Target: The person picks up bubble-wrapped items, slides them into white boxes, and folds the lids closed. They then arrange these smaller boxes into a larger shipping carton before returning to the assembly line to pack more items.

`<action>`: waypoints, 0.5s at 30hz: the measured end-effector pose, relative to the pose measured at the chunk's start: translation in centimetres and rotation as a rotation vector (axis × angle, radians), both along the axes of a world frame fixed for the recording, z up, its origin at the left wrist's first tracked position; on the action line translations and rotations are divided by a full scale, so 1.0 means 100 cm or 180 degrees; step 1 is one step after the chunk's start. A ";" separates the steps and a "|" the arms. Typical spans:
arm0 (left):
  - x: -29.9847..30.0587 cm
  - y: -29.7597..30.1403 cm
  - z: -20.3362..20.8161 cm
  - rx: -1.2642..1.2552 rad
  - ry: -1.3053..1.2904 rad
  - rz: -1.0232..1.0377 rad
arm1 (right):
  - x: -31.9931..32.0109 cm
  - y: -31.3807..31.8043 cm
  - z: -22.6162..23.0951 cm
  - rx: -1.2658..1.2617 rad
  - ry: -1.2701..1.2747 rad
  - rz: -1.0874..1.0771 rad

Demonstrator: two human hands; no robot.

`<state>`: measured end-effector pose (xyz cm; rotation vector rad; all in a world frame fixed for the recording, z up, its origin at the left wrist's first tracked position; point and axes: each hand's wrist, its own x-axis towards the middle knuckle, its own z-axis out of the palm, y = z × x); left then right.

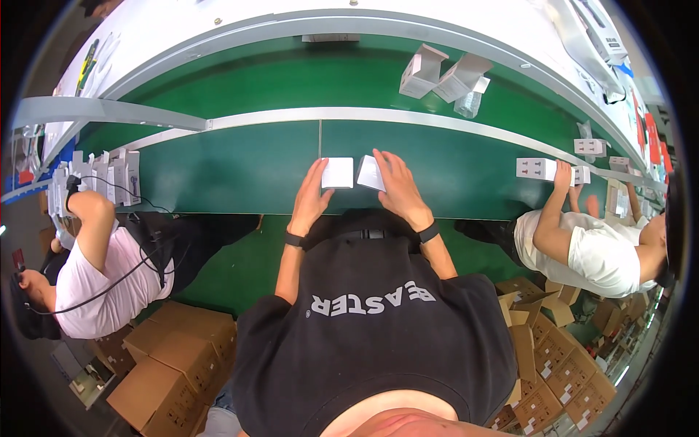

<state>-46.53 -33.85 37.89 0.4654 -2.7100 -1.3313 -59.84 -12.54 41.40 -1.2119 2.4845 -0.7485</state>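
Note:
On the green bench in front of me lie two small white boxes, a narrow gap between them. My left hand point(312, 195) grips the left white box point(338, 173) along its left side, the thumb near its lower corner. The right white box point(370, 175) is tilted, and my right hand point(400, 191) curls around its right side with the fingers at its far edge. Parts of both boxes' sides are hidden by my fingers.
Opened white cartons point(422, 71) and a clear plastic piece point(468, 103) sit beyond the white rail point(320, 113). A person at left is beside a row of white boxes point(124, 177); another at right handles a white box point(535, 169). Brown cartons point(171, 349) stand behind me.

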 end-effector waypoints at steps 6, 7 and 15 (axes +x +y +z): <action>-0.011 0.019 0.011 -0.0308 -0.0229 0.0234 | 0.006 0.000 -0.008 0.0192 -0.0248 -0.0208; -0.014 0.023 0.015 -0.0475 -0.0340 0.0364 | 0.005 0.000 -0.009 0.0189 -0.0251 -0.0201; -0.014 0.020 0.020 0.0174 -0.0526 0.0329 | 0.006 0.008 -0.014 -0.0054 -0.0163 -0.0226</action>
